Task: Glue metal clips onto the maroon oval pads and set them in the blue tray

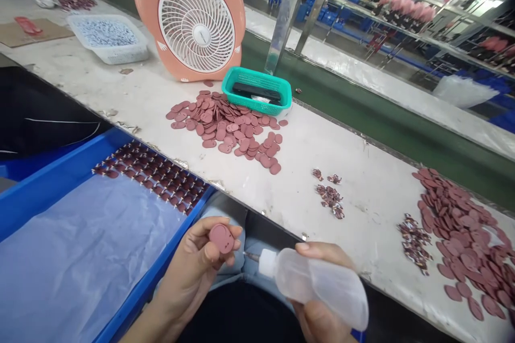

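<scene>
Disc [221,238] sits pinched in left hand [194,262]; right hand [323,322] grips bottle [322,285].

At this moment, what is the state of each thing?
left hand: holding the oval piece
right hand: gripping the squeeze bottle
oval piece: held, marked face showing
squeeze bottle: tipped sideways, nozzle toward oval piece
teal basket: open, dark object inside
blue tray: lined, partly filled
white tub: open, blue-white bits inside
fan: upright; running or not, unclear

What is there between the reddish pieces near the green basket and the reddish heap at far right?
In the head view, one smaller cluster and one larger cluster of brownish parts.
</scene>
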Demonstrator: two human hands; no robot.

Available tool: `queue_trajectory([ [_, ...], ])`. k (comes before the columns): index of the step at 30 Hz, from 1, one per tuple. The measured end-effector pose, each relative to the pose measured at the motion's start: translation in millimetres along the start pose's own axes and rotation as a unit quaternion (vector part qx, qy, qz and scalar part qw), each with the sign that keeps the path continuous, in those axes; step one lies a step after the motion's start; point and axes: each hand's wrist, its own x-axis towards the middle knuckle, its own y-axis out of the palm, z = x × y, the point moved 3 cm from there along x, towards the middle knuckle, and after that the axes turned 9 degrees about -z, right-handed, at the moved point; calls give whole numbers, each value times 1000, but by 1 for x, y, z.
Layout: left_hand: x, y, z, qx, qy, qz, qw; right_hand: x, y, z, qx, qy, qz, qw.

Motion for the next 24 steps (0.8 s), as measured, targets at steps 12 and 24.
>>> queue_trajectory([
  [12, -2, -1, -3, 24, 5, 5, 1000, 10, 22, 13, 31, -101, -1, 994],
  [24, -3, -5, 0, 26, -10, -5, 1000, 12, 25, 26, 28, -144, -8, 989],
])
